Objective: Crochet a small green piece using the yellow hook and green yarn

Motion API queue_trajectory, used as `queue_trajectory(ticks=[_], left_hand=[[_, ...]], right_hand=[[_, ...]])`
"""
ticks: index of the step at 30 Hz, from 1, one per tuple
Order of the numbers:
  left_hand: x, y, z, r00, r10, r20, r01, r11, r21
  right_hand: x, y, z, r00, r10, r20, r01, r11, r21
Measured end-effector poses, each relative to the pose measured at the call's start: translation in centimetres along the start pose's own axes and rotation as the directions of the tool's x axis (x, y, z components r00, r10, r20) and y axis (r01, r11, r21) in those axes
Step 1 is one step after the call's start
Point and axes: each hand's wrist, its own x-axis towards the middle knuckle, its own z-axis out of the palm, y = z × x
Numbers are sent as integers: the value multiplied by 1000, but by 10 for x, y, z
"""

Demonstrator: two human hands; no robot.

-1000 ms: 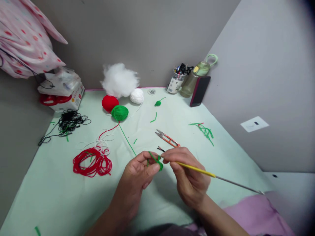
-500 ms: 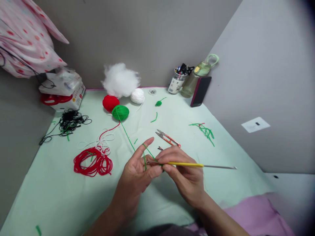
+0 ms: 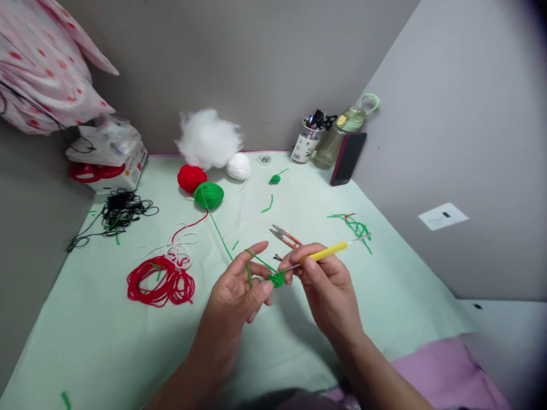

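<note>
Between my hands is a small green crochet piece (image 3: 277,279), pinched by the thumb and fingers of my left hand (image 3: 235,302). Green yarn runs over the raised left index finger and back to the green yarn ball (image 3: 209,195). My right hand (image 3: 331,290) grips a crochet hook (image 3: 327,252) by its yellow handle, the shaft slanting up to the right. The hook's left tip meets the top edge of the green piece; whether a loop sits on it is too small to tell. Thread snips (image 3: 286,236) with orange handles lie just beyond my right hand.
Behind are a red yarn ball (image 3: 192,179), a white yarn ball (image 3: 238,166) and fluffy white stuffing (image 3: 209,139). Red yarn loops (image 3: 145,290) and tangled black cord (image 3: 122,210) lie left. A pen cup (image 3: 306,143), bottle (image 3: 331,145) and phone (image 3: 348,159) stand at the back right.
My right hand has turned, tipping the hook from nearly level to slanting up rightward. The green crochet piece, mostly hidden by fingers before, now shows between my hands.
</note>
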Motion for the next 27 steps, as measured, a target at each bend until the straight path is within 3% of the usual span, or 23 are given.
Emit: queue_trajectory(ticks=[12,18,23,27], left_hand=[[1,0,0,1000,21,-19,-21,1000,-10],[-2,-2,0,993,78,-87,-75,996,38],[-3,-4,2,980,132,-150,-116,987,110],[-5,-4,1,973,150,-175,-121,979,165]], right_hand=[[-2,-3,-3,997,-51,65,56,996,-71],[-10,-10,-3,972,-197,131,227,933,-280],[-16,-9,-3,887,-389,248,460,788,-409],[-12,-9,-2,879,-387,278,473,781,-407]])
